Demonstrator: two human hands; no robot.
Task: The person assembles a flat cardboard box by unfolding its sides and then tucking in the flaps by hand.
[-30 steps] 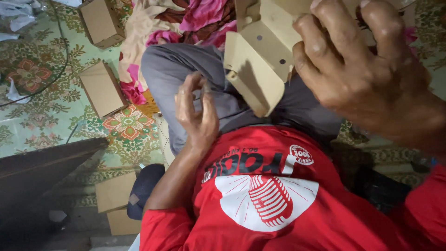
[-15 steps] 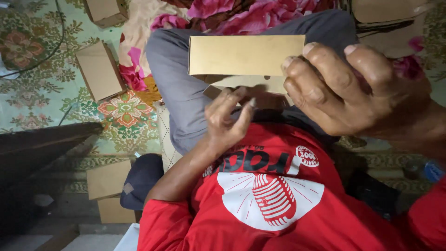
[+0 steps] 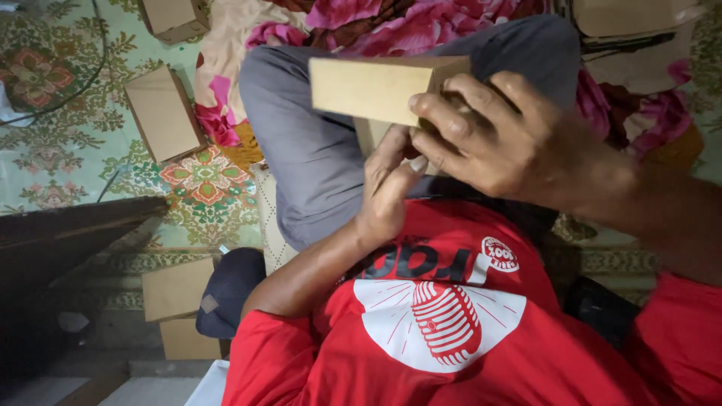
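I hold a small brown cardboard box (image 3: 368, 90) over my lap, its long plain side facing me. My right hand (image 3: 496, 143) grips its right end, fingers wrapped over the edge. My left hand (image 3: 387, 188) reaches up from below and presses its fingertips against the underside of the box, beside the right fingers. Below the hands are my red shirt (image 3: 451, 323) with a white microphone print and my bent leg in grey trousers (image 3: 316, 150).
Two closed cardboard boxes (image 3: 162, 113) (image 3: 173, 15) lie on the floral floor mat (image 3: 45, 150) at left. Flat cardboard pieces (image 3: 177, 289) and a dark cap (image 3: 226, 293) lie near my left elbow. Pink floral cloth (image 3: 406, 22) and stacked flat cardboard (image 3: 632, 19) are beyond my knee. A dark board (image 3: 68, 225) is at left.
The box has been turned from a tilted, open position to level with its long side toward me. My left hand rose from my chest to the box's underside.
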